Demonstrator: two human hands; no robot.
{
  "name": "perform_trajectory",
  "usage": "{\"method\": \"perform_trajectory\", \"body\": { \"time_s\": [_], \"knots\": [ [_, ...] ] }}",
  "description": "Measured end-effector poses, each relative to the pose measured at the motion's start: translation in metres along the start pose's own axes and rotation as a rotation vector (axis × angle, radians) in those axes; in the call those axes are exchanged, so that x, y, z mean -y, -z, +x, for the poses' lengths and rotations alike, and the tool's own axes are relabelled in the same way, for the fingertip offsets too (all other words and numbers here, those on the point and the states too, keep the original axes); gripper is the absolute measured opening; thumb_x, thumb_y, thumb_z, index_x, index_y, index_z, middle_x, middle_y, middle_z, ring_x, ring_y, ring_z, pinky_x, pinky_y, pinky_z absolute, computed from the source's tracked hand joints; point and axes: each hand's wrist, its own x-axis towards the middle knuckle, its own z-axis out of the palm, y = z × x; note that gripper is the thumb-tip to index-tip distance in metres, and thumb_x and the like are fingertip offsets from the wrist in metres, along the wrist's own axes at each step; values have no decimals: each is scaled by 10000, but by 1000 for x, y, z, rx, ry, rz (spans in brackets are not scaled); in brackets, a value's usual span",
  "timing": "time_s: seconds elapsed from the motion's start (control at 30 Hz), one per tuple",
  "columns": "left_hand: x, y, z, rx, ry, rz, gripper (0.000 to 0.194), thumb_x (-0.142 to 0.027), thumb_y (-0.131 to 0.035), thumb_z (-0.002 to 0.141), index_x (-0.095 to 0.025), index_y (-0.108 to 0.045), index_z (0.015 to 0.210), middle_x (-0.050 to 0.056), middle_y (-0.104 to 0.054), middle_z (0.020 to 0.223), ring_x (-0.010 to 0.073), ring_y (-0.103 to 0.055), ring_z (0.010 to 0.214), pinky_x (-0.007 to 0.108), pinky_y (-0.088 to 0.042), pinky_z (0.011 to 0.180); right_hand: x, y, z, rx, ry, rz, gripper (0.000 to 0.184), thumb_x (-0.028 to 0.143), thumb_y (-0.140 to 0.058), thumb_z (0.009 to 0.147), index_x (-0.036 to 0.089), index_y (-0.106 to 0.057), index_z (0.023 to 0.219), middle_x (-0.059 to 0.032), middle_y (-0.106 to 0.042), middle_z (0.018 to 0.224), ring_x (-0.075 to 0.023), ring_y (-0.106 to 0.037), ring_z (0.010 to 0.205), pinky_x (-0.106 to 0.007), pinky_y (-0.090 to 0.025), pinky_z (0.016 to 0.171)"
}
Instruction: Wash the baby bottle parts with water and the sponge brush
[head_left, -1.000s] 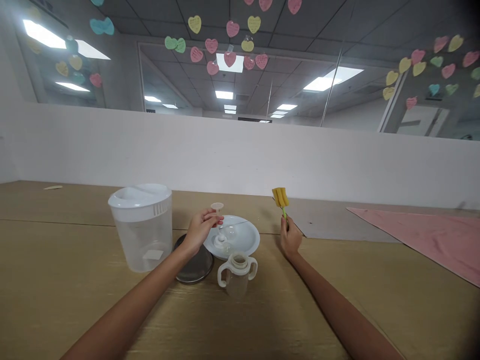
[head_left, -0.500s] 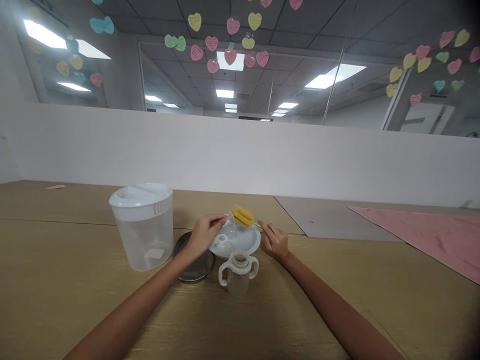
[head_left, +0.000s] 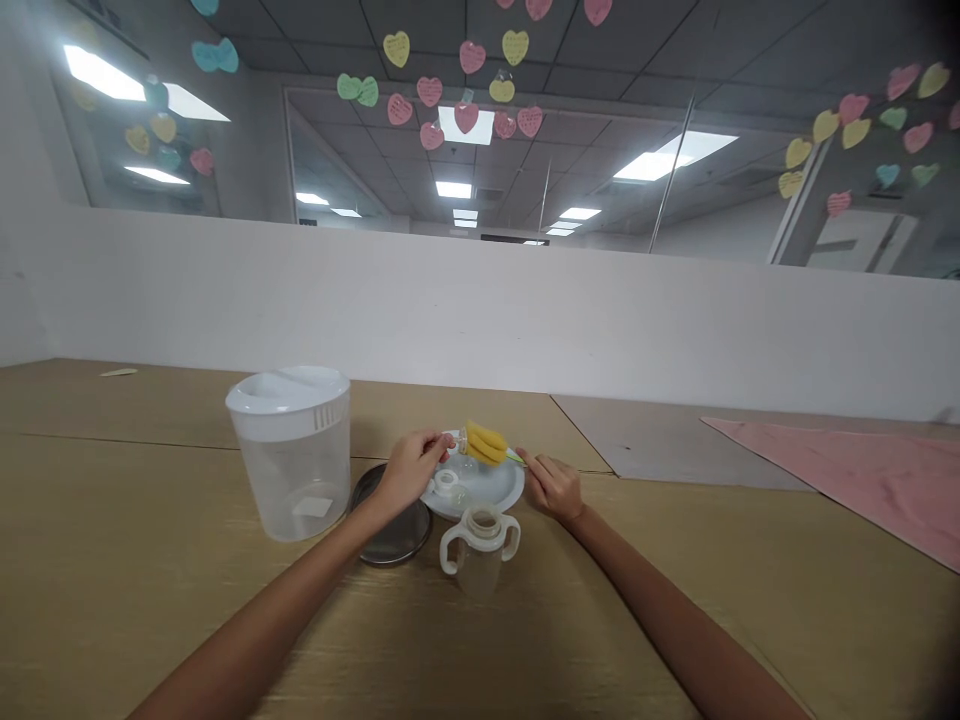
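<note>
My left hand (head_left: pixel 411 470) is closed in a pinch, its fingers curled around the end of a small clear plastic piece (head_left: pixel 466 460). The piece is too small and see-through for me to tell exactly what it is. My right hand (head_left: pixel 553 488) is only partly closed: the thumb and forefinger pinch the thin green handle of a sponge bottle brush (head_left: pixel 486 443), while the other fingers curl loosely near the table.

The brush lies almost level across my view, with a slight tilt. Its yellow sponge head points left toward my left hand and sits against the clear piece, and its handle runs right and slightly down to my right fingers. Both are held just above a white plate (head_left: pixel 491 492), which has a small white ring (head_left: pixel 447 481) lying on it.

Just in front of the plate stands a translucent two-handled cup (head_left: pixel 480 552) with an open top; I can't tell whether anything is inside. To the left, a round metal lid (head_left: pixel 394 522) lies flat on the tan table (head_left: pixel 150 600), beside a clear plastic pitcher (head_left: pixel 291 480) with a white top. A pale square shows low in the pitcher, but I can't tell if it is inside.
</note>
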Motion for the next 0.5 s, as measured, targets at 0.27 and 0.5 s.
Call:
{"method": "perform_trajectory", "body": {
  "time_s": [0.27,0.5],
  "knots": [
    [-1,-1,2,-24,12,-124,405,-459,-438,775,-116,-644,717,31,-620,623,146,-551,598,232,-383,560,-2,-2,6,-73,-117,4,357,127,-367,858,120,-557,1160,-23,-538,624,-115,-465,566,-231,-352,552],
    [-3,1,6,-93,93,-438,360,-429,-608,648,-109,-622,810,66,-656,753,162,-594,702,260,-446,662,2,-4,7,-70,22,-25,351,180,-399,866,210,-563,1175,-39,-536,702,-110,-479,618,-203,-358,557]
  ]
}}
